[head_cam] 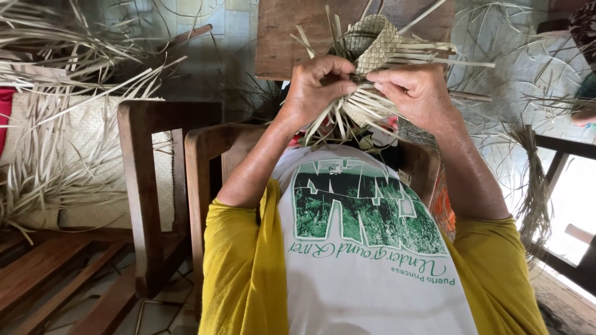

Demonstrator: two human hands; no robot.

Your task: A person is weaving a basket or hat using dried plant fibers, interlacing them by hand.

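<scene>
Tiled floor strewn with dry palm strips. Left hand, right hand: my fingers pinch loose strands of small half-woven tan palm-leaf basket, steadying weave.

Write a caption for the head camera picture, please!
Left hand and right hand pinch leaf strips of a half-woven basket.

no packages, labels, signs or screens in view

Home weaving spot: leaf strips, wooden chairs
</scene>
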